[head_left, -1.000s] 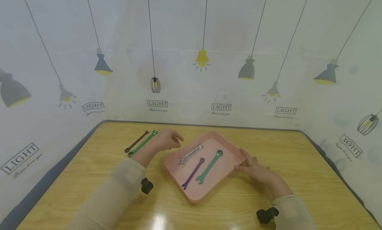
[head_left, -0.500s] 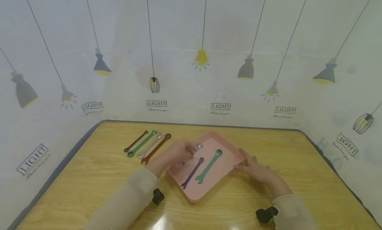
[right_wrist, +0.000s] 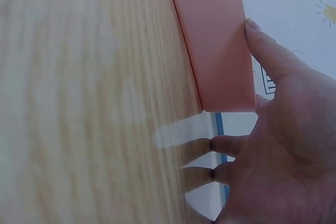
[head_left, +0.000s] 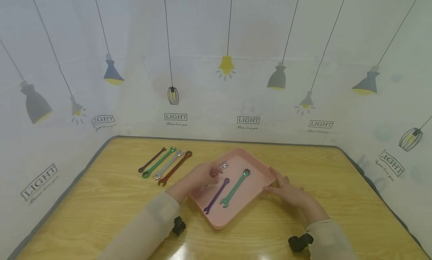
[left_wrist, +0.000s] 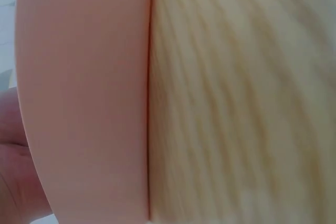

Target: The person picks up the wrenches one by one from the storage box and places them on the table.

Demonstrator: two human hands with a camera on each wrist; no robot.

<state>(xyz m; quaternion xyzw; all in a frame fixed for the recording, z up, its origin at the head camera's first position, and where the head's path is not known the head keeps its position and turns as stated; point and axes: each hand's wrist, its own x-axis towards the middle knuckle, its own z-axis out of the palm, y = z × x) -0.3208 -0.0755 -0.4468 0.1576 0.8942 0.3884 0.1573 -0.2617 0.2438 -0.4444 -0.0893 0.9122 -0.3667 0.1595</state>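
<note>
My left hand (head_left: pixel 202 176) reaches over the near-left wall of the pink tray (head_left: pixel 218 223). Its thumb and curled fingers pinch a silver combination wrench (head_left: pixel 224 165) inside, hiding most of the shaft. To the right of that hand lie a purple wrench (head_left: pixel 217 195) and a green wrench (head_left: pixel 236 188) on the tray floor. My right hand (head_left: pixel 287 190) rests at the tray's right corner with its fingers spread. In the right wrist view its thumb (right_wrist: pixel 275 56) touches the rim, and other fingertips reach the table.
Left of the tray, a row of wrenches lies slanted on the wooden table (head_left: pixel 111 200): dark (head_left: pixel 152 160), green (head_left: pixel 159 162), silver (head_left: pixel 168 165) and red (head_left: pixel 174 169). A printed wall covering (head_left: pixel 209 102) stands along the back and both sides.
My left hand has moved right from beside the row of wrenches into the tray and closed on the silver wrench, uncovering the row's silver and red wrenches. The right hand stays put.
</note>
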